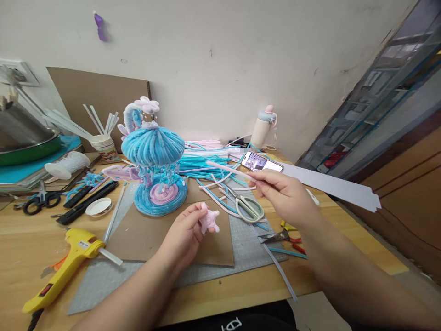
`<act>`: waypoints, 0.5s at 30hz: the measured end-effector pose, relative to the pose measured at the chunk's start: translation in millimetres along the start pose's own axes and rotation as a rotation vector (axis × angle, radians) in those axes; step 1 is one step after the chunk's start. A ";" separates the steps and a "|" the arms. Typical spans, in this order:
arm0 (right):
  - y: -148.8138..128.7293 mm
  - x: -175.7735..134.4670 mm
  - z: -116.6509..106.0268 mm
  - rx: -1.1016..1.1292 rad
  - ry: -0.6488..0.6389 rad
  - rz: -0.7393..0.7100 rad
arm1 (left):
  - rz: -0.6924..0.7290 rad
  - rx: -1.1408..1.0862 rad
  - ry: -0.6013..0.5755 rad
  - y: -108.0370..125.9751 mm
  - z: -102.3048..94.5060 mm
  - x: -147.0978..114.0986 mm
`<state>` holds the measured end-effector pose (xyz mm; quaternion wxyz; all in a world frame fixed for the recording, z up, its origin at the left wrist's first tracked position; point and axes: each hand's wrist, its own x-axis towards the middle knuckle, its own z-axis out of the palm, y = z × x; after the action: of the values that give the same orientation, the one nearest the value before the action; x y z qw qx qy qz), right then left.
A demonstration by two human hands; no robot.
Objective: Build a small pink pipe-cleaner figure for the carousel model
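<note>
Between the thumb and fingers of my left hand (186,227) is a small pink fuzzy star shape (209,221), held above the cardboard sheet (144,239). My right hand (279,191) pinches one end of a pale pink pipe cleaner (227,168), which points left over the blue bundle. Behind my left hand stands a blue fuzzy jellyfish-like model (153,146) on a round blue and pink coiled base (141,202). Pale-handled scissors (250,209) lie just below and left of my right hand.
A yellow glue gun (74,253) lies at the left, near black-handled scissors (42,200) and a wire spool (67,164). Blue pipe cleaners (203,166) are heaped at the back beside a phone (262,162) and a bottle (262,128). Pliers (284,235) lie under my right forearm.
</note>
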<state>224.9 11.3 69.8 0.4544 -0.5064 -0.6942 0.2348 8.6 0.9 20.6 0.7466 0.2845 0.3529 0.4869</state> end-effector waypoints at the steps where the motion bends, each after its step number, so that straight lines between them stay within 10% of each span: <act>1: 0.6 -2.0 4.6 -0.017 -0.007 0.002 | 0.007 -0.007 0.023 -0.7 -0.4 1.2; 7: 6.9 -17.3 39.6 -0.070 -0.233 0.000 | 0.041 -0.067 0.077 -5.0 -7.5 6.9; 15: 18.3 -21.4 49.4 -0.092 -0.137 -0.133 | -0.002 -0.074 0.156 -1.3 -8.9 6.3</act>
<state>192.5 5.1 23.5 0.3965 -0.4622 -0.7660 0.2061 3.9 7.0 12.8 0.7273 0.2175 0.3919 0.5198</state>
